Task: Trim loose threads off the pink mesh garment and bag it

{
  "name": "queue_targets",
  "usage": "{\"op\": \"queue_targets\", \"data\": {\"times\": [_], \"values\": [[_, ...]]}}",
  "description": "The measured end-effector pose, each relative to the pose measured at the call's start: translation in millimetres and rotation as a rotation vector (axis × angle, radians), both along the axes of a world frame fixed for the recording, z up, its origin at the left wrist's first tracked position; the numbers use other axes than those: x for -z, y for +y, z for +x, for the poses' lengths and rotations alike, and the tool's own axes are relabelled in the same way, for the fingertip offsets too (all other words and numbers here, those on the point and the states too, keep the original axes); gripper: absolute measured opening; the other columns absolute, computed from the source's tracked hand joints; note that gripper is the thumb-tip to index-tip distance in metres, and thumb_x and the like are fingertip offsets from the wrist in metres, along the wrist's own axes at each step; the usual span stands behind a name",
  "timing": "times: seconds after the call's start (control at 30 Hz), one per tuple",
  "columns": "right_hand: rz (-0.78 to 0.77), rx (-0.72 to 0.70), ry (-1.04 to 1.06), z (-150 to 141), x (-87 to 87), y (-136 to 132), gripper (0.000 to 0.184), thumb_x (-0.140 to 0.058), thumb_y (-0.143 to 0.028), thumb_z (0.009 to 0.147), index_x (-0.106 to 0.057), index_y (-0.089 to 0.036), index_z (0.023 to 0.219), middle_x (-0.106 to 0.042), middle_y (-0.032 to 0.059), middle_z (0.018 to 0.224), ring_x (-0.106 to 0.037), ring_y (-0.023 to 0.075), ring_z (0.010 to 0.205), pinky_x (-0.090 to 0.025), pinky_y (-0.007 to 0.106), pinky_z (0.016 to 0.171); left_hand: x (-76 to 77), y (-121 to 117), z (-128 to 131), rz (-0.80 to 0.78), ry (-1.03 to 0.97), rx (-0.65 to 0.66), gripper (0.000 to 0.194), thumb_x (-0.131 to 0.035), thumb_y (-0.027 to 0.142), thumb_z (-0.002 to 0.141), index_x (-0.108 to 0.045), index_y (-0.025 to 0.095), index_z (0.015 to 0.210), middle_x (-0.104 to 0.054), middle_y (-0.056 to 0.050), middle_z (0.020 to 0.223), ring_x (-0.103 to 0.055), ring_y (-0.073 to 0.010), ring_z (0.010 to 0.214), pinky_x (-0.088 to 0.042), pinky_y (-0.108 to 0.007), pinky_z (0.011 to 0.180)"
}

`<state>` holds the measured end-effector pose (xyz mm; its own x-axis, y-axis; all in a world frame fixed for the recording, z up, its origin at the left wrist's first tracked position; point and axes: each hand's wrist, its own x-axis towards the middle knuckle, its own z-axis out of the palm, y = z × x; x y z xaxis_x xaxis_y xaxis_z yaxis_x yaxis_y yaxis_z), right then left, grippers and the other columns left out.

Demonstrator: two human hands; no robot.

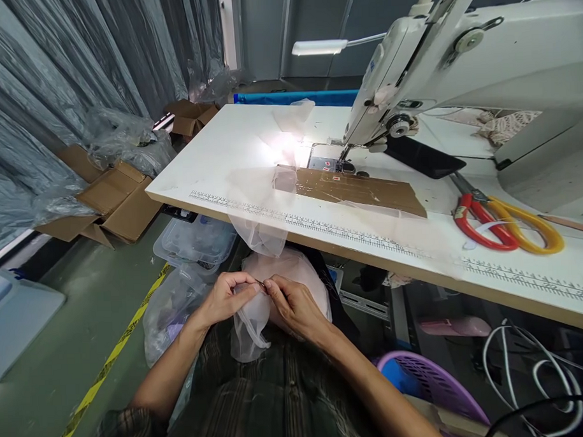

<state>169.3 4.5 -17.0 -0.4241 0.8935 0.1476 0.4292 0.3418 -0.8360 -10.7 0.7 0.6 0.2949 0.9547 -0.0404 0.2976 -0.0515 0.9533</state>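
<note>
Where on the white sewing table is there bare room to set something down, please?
The left end of the white tabletop looks bare, between its left edge and the sheer fabric draped over the front. It is crowded around the needle, where a brown strip lies, and farther right, with a dark flat object and scissors.

At lower centre, your cloth (250, 328) looks sheer and thin. Your tabletop (207, 154) is smooth, with a slight sheen; upper right, your sewing machine (525, 57) looks glossy and painted. Right of centre, your scissor handles (508, 238) resemble shiny plastic. Upper left, the curtain (76, 66) resembles crinkled plastic.
</note>
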Motion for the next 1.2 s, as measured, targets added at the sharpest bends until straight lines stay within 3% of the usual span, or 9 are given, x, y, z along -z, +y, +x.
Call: {"op": "queue_targets", "data": {"times": [0.17,0.3,0.4,0.57,0.77,0.9,1.0,1.13,1.2], "values": [[-0.06,0.105,0.064,2,6.2,-2,0.041,-0.031,-0.046,0.096,-0.054,-0.02,0.074,-0.053,-0.0004,0.063,-0.049,0.0136,0.058,-0.037,0.024,0.058,-2.1,0,2,-0.035,0.025,-0.003,0.029,-0.058,0.037,0.083,-0.07,0.011,0.079,-0.07,-0.004,0.074,-0.059,-0.0143,0.066,-0.043,-0.022,0.061],[-0.226,0.014,0.276,5,14.0,-7,0.034,-0.048,-0.051,0.089,-0.056,-0.019,0.096,-0.055,-0.0005,0.075,-0.05,0.0133,0.066,-0.041,0.024,0.061,1.0,2,1,-0.096,0.046,0.019,0.033,-0.058,0.042,0.083,-0.07,0.011,0.081,-0.07,-0.004,0.075,-0.059,-0.0147,0.067,-0.043,-0.023,0.061],[-0.348,0.0,0.377,5,18.1,-10,0.033,-0.057,-0.051,0.084,-0.056,-0.018,0.081,-0.049,-0.0022,0.066,-0.044,0.0117,0.06,-0.039,0.023,0.056,5.4,6,-1,-0.17,-0.042,0.114,0.034,-0.063,0.044,0.08,-0.068,0.011,0.088,-0.069,-0.005,0.082,-0.061,-0.0154,0.073,-0.045,-0.023,0.066],[-0.361,0.066,0.468,8,16.4,-10,0.035,-0.058,-0.051,0.083,-0.055,-0.017,0.073,-0.046,-0.0027,0.063,-0.039,0.0103,0.058,-0.037,0.023,0.056,6.3,12,-3,-0.215,-0.062,0.165,0.037,-0.068,0.04,0.076,-0.062,0.012,0.1,-0.06,0.0,0.076,-0.051,-0.0094,0.061,-0.04,-0.02,0.057],[-0.329,0.187,0.399,29,18.7,-19,0.035,-0.058,-0.049,0.083,-0.06,-0.016,0.074,-0.045,-0.0028,0.062,-0.037,0.0099,0.057,-0.034,0.022,0.054,2.0,25,15,-0.013,0.069,0.222,0.034,-0.07,0.033,0.074,-0.064,0.014,0.102,-0.061,-0.001,0.078,-0.055,-0.0124,0.067,-0.044,-0.023,0.061],[-0.222,0.495,0.326,52,37.3,-20,0.037,-0.053,-0.051,0.083,-0.062,-0.016,0.078,-0.052,-0.0001,0.065,-0.043,0.0121,0.059,-0.036,0.023,0.055,12.7,41,36,0.506,0.261,0.107,0.024,-0.061,0.021,0.082,-0.064,0.016,0.106,-0.062,-0.008,0.1,-0.059,-0.0217,0.097,-0.046,-0.036,0.085],[-0.152,0.625,0.215,68,53.2,-19,0.04,-0.049,-0.052,0.084,-0.064,-0.015,0.078,-0.06,0.0038,0.07,-0.051,0.016,0.065,-0.042,0.025,0.061,26.8,44,50,0.791,0.427,0.043,0.022,-0.052,0.014,0.087,-0.064,0.016,0.104,-0.061,-0.012,0.105,-0.057,-0.0246,0.102,-0.045,-0.042,0.087],[-0.138,0.696,0.045,77,61.8,-22,0.042,-0.049,-0.053,0.084,-0.066,-0.015,0.089,-0.067,0.0068,0.074,-0.059,0.0197,0.065,-0.046,0.029,0.062,43.2,33,58,0.828,0.403,0.123,0.022,-0.051,0.024,0.09,-0.063,0.015,0.107,-0.063,-0.013,0.106,-0.06,-0.0236,0.099,-0.048,-0.041,0.084],[-0.073,0.779,-0.034,76,59.4,-23,0.04,-0.049,-0.051,0.084,-0.066,-0.015,0.093,-0.068,0.0069,0.072,-0.06,0.0202,0.063,-0.047,0.03,0.062,49.3,27,61,0.789,0.406,0.226,0.043,-0.059,0.041,0.085,-0.057,0.015,0.12,-0.06,-0.016,0.118,-0.057,-0.0278,0.108,-0.047,-0.046,0.089]]}}
